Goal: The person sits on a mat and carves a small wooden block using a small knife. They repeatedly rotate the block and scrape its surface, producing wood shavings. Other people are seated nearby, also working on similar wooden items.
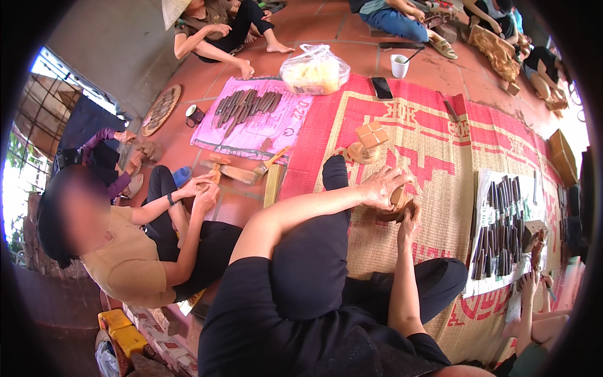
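Brown wooden piece (pixel 398 200), small and blocky, sits between both hands above the woven red-and-tan mat (pixel 440 157), just beyond the person's raised knee. Left hand (pixel 384 187): fingers curled over the top of the piece, grasping it. Right hand (pixel 409 220): fingers bent up against its underside, gripping from below.

Surroundings:
- Wooden stand with a pale square block on top (pixel 367 141), on the mat just beyond the hands.
- White sheet (pixel 487 213) on the right, covered with a row of dark chisels (pixel 502 232).
- Pink printed sack (pixel 251 129) lying flat on the terracotta tiles, far left, carrying more dark tools; print illegible.
- Clear plastic bag (pixel 315 69), knotted, with pale yellowish contents, at the mat's far edge.
- White cup (pixel 399 65) and black phone (pixel 381 88) near it.
- Another person (pixel 125 245) sits at left, hands on a small wooden piece.
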### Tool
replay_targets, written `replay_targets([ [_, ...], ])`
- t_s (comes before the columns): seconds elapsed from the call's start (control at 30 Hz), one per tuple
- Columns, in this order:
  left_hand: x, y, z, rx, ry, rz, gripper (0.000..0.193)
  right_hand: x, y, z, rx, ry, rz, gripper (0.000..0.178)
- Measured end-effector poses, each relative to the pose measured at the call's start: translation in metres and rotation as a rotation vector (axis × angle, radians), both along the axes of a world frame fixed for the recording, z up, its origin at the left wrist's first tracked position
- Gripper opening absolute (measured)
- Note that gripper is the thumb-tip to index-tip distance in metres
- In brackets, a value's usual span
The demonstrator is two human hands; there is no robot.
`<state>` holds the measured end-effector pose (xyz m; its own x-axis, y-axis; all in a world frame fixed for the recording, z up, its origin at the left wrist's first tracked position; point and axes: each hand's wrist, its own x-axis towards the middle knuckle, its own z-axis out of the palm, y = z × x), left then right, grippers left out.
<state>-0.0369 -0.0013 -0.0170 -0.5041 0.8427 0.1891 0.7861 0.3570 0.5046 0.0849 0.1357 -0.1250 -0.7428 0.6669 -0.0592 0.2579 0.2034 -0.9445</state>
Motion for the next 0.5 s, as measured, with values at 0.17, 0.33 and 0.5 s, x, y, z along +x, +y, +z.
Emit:
replay_targets([
  [0.17, 0.0, -0.005, 0.0, -0.01, -0.011, 0.021, 0.085, 0.0, -0.028, 0.042, 0.099, 0.123, 0.08, 0.029],
  [0.33, 0.0, -0.001, 0.004, -0.043, -0.032, 0.011, 0.085, 0.003, 0.0, -0.015, -0.161, 0.103, 0.015, 0.032],
  [0.5, 0.001, -0.003, 0.002, -0.032, -0.007, 0.02, 0.085, 0.001, -0.004, 0.017, -0.013, 0.124, 0.015, 0.028],
])
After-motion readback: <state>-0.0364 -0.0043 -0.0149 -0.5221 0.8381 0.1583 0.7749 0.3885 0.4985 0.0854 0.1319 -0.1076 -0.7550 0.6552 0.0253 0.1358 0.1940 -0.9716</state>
